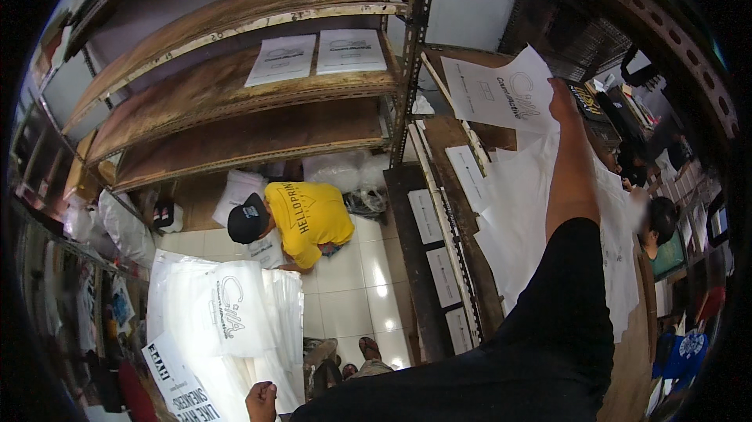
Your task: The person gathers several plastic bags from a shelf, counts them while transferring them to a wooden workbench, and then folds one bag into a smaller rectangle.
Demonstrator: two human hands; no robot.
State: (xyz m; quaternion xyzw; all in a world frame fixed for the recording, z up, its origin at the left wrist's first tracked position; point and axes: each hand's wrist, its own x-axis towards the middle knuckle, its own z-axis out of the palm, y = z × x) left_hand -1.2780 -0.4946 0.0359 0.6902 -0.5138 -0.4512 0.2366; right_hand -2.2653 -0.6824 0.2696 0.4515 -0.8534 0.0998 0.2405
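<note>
At the far right, my right hand (561,102) grips the right edge of a white sheet (478,93) with black printed lettering, above the shelf. The sheet is stretched out to the left of the hand. My right arm passes over more loose white sheets (509,210) spread on that side. Low in the picture, my left hand (262,402) is closed beside the lower part of a thick stack of white printed sheets (180,289). Whether its fingers hold part of the stack cannot be made out.
A person in a yellow shirt (317,214) and dark cap crouches on the tiled floor (341,297) ahead. Wooden shelves (196,128) on metal posts (413,54) stand behind, with two printed sheets (351,51) on one. Plastic-wrapped bundles (125,226) lie at left.
</note>
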